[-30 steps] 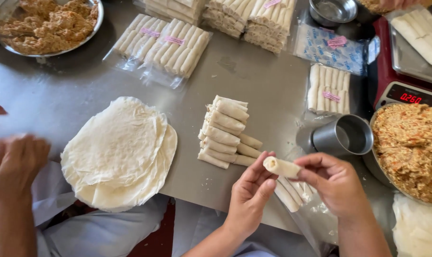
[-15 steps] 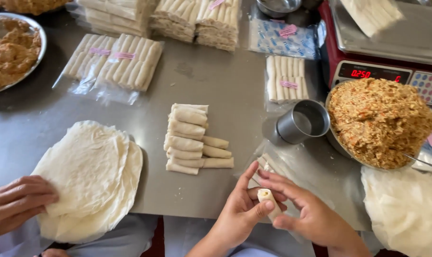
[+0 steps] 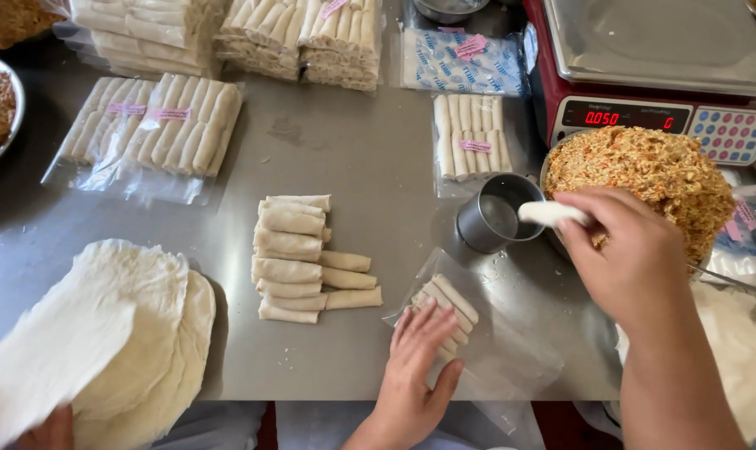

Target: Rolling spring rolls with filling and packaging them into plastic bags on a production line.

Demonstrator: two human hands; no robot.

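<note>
Steel desk (image 3: 378, 167) at lower centre carries a clear bag of rolls (image 3: 449, 308), pressed flat by the open left hand (image 3: 420, 354), while one white roll (image 3: 549, 213) is pinched in the right hand (image 3: 632, 254) at centre right over a metal cup (image 3: 496, 215).

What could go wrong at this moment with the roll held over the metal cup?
1. The right hand holds the white roll by one end above the small metal cup; it might slip in.
2. The left hand presses rolls in the clear plastic bag near the table edge; they might get squashed.
</note>
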